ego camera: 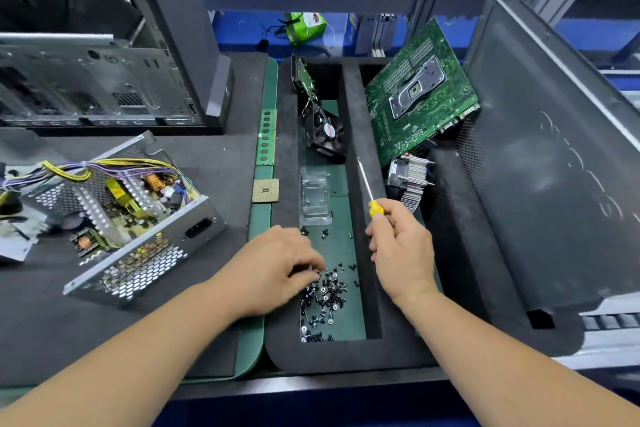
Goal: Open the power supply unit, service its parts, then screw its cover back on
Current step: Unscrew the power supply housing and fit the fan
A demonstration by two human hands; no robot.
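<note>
With the right hand (398, 246) gripping the screwdriver (367, 185), the left hand (277, 263) fingertips pinch among small, light, slippery screws (323, 295); the open, rigid power supply unit (128, 218) lies left, liftable by its casing edges.

The power supply unit (128, 218) sits uncovered and tilted on the dark surface (207, 163), circuit board, coils and yellow-and-purple wires (104, 166) exposed inside its perforated metal casing.
</note>
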